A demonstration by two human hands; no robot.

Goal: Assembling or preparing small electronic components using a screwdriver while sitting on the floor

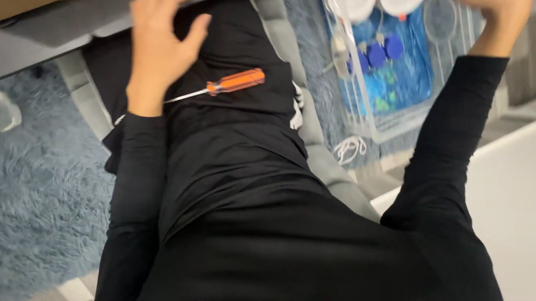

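Our left hand (pixel 158 36) rests with its fingers loosely apart against the edge of the grey table (pixel 62 29), holding nothing, and the orange-handled screwdriver (pixel 225 85) lies just beside it on our black-clothed lap. Our right hand (pixel 495 8) reaches up to the top edge of the view near a clear plastic tray (pixel 383 63) of blue and white parts; we cannot tell whether its fingers are together or apart.
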